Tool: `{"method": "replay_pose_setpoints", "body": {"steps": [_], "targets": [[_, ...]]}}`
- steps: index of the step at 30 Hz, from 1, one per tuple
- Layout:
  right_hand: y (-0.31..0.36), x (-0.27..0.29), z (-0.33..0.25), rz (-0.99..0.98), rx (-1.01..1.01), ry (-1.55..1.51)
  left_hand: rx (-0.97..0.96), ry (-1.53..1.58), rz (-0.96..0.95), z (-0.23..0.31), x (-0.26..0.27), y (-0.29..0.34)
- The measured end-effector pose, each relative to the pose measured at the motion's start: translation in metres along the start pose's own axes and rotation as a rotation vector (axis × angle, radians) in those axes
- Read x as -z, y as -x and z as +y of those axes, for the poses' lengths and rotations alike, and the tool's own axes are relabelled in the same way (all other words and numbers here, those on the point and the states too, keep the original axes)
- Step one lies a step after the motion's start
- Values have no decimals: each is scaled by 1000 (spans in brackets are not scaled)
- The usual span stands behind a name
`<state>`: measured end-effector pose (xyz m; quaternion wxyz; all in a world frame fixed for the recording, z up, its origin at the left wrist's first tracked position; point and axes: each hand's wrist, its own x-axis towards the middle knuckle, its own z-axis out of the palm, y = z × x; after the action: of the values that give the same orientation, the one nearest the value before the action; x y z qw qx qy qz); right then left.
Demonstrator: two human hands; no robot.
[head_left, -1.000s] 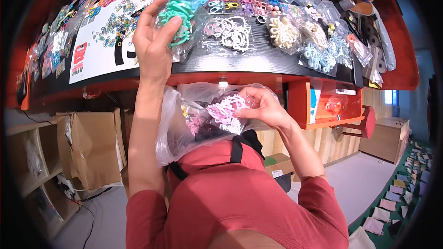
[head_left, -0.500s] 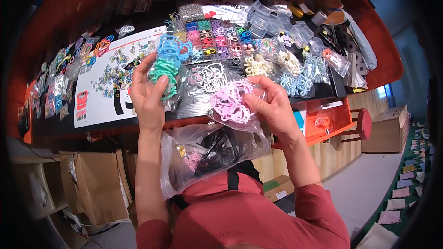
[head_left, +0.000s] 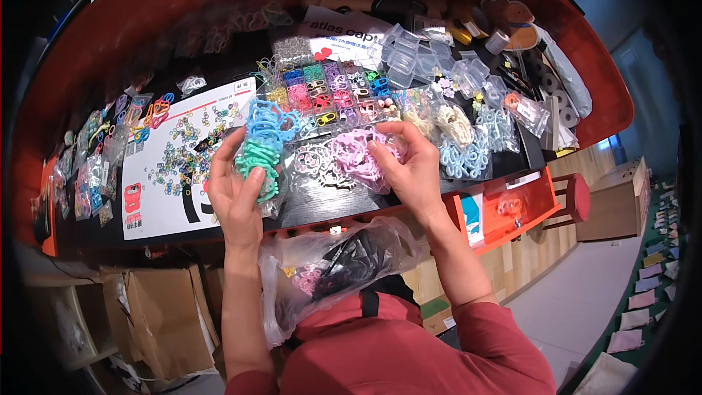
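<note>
My left hand (head_left: 238, 201) is closed on a clear bag of green plastic loops (head_left: 260, 164), thumb in front. Blue plastic loops (head_left: 272, 121) show just above the green ones; whether they share that bag I cannot tell. My right hand (head_left: 414, 175) pinches a clear bag of lilac plastic loops (head_left: 355, 155) between thumb and fingers, over the table's near part. White loop-shaped pieces (head_left: 313, 164) lie between the two hands, partly behind the lilac bag. A translucent plastic bag (head_left: 274, 287) with dark and pink contents sits at my lap.
A divided box of coloured clasps (head_left: 322, 93) stands behind my hands. Left of them, small coloured rings lie on a white sheet (head_left: 153, 208). Bags of cream and pale-blue loops (head_left: 464, 153) sit at right, before clear empty cases (head_left: 409, 58). An orange drawer (head_left: 504, 212) juts out.
My right hand has moved the lilac bag up and slightly left, closer to the white pieces. My left hand keeps its hold, nearly in place. The view has shifted slightly.
</note>
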<state>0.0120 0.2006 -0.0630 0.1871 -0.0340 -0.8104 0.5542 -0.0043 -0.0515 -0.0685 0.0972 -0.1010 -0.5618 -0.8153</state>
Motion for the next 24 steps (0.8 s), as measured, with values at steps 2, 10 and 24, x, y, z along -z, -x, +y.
{"method": "replay_pose_setpoints", "body": {"steps": [2, 10, 24], "targets": [[1, -1, 1, -1, -17, -22, 0, -1, 3, 1, -1, 0], [6, -5, 3, -12, -36, -160, 14, 21, 33, 4, -3, 0], [14, -8, -12, 109, 182, -190, 22, 145, -148, 14, 0, 4]]}}
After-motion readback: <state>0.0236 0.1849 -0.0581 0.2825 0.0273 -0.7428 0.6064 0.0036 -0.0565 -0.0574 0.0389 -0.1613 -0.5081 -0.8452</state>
